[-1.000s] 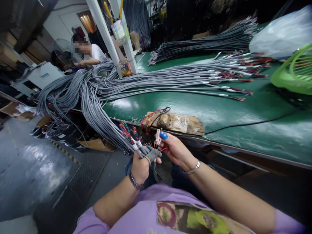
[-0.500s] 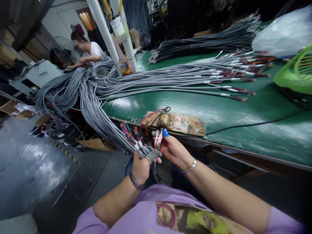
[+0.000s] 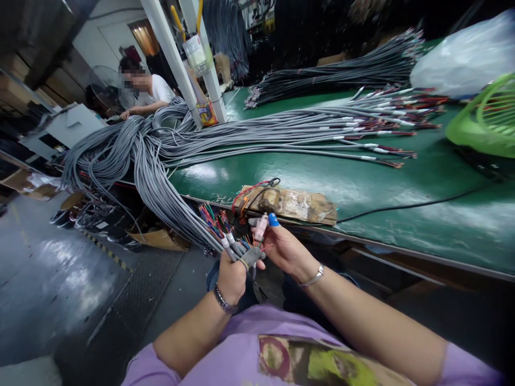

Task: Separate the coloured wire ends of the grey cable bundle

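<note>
Left hand (image 3: 231, 276) is gripping grey cables (image 3: 237, 247), their coloured wires (image 3: 213, 217) fanning toward eleven o'clock; right hand (image 3: 284, 247), at three o'clock, is pinching a small connector (image 3: 260, 226) just beside them.

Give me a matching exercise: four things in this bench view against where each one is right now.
Things:
1. grey cable ends
2. green fan
3. taped wooden block
4. clear plastic bag

Places:
A. bench front edge
B. far right, behind the fan
C. gripped in the left hand
D. right edge of the bench

Pairs: 1-C, 2-D, 3-A, 4-B
</note>
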Demonstrator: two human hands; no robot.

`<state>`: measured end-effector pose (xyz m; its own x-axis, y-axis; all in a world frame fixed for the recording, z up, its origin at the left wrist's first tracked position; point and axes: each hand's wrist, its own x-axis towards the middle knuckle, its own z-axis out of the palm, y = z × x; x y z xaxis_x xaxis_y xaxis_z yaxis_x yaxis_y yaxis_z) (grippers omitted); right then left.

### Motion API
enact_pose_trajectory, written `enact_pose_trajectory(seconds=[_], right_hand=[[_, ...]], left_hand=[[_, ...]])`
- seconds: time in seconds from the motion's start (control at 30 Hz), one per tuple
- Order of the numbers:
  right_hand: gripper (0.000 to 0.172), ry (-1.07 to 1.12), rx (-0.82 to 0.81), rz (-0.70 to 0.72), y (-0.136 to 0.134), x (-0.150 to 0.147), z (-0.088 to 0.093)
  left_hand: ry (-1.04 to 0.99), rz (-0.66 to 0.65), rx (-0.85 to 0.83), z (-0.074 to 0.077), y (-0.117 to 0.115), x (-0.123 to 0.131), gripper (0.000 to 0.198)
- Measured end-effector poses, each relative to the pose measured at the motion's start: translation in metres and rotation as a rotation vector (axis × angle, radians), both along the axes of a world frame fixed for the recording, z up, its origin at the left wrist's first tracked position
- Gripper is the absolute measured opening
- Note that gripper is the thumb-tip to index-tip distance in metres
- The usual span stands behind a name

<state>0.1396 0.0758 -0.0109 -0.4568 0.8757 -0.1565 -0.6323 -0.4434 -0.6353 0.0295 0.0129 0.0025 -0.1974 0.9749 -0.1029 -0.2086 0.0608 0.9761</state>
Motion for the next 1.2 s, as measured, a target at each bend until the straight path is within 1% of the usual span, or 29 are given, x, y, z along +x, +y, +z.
enact_pose_trajectory(seconds=[0.1, 0.13, 0.23, 0.33, 0.43, 0.53, 0.73, 0.87, 0.93, 1.07, 1.2], right_hand=[[0.047, 0.058, -0.103, 0.028, -0.001, 0.003, 0.003], [0.045, 0.065, -0.111, 0.045, -0.001, 0.004, 0.004], [0.035, 0.038, -0.082, 0.058, -0.001, 0.007, 0.006], [0.026, -0.006, -0.043, 0.019, -0.001, 0.008, 0.006], [0.030, -0.005, -0.042, 0.016, -0.002, 0.009, 0.005], [0.034, 0.018, -0.051, 0.028, -0.002, 0.009, 0.005], [0.028, 0.018, -0.063, 0.044, 0.001, 0.011, 0.007], [0.031, 0.010, -0.066, 0.049, 0.002, 0.012, 0.008], [0.035, -0.029, -0.054, 0.049, 0.001, 0.012, 0.008], [0.039, -0.115, -0.036, 0.020, 0.002, 0.013, 0.008], [0.036, -0.114, -0.050, -0.013, 0.003, 0.013, 0.007]], left_hand=[[-0.021, 0.017, 0.009, 0.001, -0.005, -0.003, 0.027], [-0.015, 0.009, 0.009, 0.000, -0.008, -0.004, 0.027], [0.029, -0.013, 0.019, -0.002, -0.014, -0.008, 0.026], [0.025, 0.025, 0.046, -0.003, -0.015, -0.008, 0.026], [-0.016, 0.061, 0.063, -0.002, -0.011, -0.005, 0.024], [-0.037, 0.062, 0.055, -0.003, -0.006, -0.001, 0.022], [-0.052, 0.093, 0.064, 0.000, -0.001, 0.000, 0.022], [-0.065, 0.112, 0.054, 0.004, 0.002, 0.000, 0.023], [-0.064, 0.111, 0.040, 0.005, 0.003, 0.000, 0.023], [-0.033, 0.091, 0.034, 0.002, 0.001, -0.001, 0.021], [-0.003, 0.081, 0.042, -0.002, -0.002, -0.004, 0.021]])
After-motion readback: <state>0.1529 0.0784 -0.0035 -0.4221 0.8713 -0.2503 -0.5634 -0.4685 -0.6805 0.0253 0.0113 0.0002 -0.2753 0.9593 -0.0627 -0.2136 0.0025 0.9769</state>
